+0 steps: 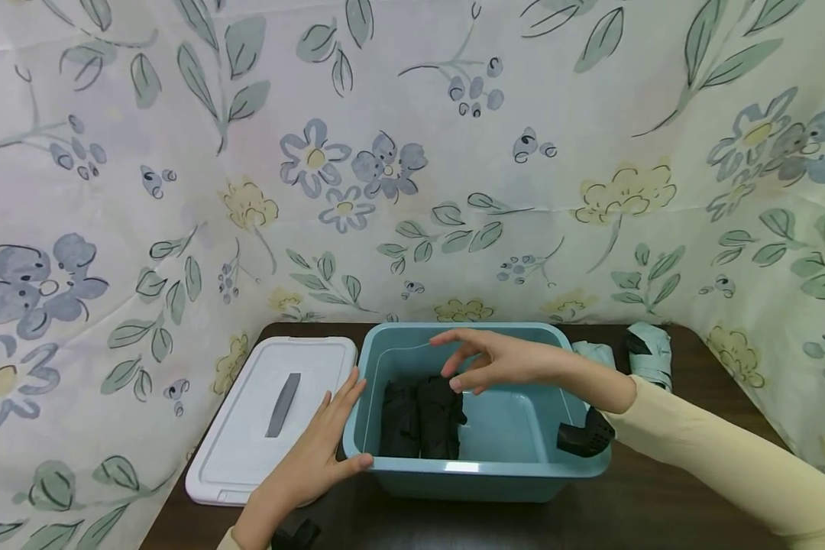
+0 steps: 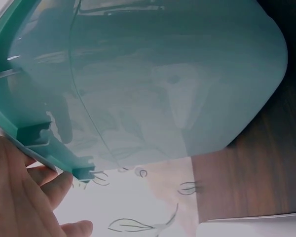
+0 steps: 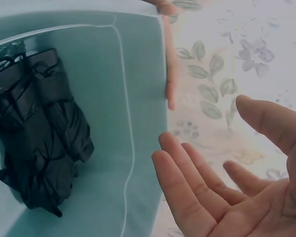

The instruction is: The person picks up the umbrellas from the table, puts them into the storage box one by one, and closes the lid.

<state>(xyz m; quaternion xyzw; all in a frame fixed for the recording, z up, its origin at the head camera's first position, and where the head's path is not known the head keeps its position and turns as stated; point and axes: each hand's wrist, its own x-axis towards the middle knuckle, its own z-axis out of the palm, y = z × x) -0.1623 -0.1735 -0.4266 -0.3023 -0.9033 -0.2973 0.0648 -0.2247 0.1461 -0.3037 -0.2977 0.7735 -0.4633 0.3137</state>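
A blue-green plastic bin [image 1: 477,483] stands in the middle of the table. Inside, at its left, two black folded umbrellas [image 1: 441,420] lie side by side; the right wrist view shows the same black umbrellas [image 3: 32,128] close up. My left hand [image 1: 319,451] rests at the bin's left rim with its fingers extended, and in the left wrist view the fingertips [image 2: 56,190] are right at the rim. Over the bin hovers my right hand [image 1: 498,360], its fingers loosely spread and nothing between them.
A white lid [image 1: 247,428] with a grey handle lies left of the bin. Pale green folded umbrellas [image 1: 649,355] lie on the dark wooden table [image 1: 701,489] to the right, partly behind my right forearm. Flower-patterned cloth [image 1: 412,153] hangs behind and at both sides.
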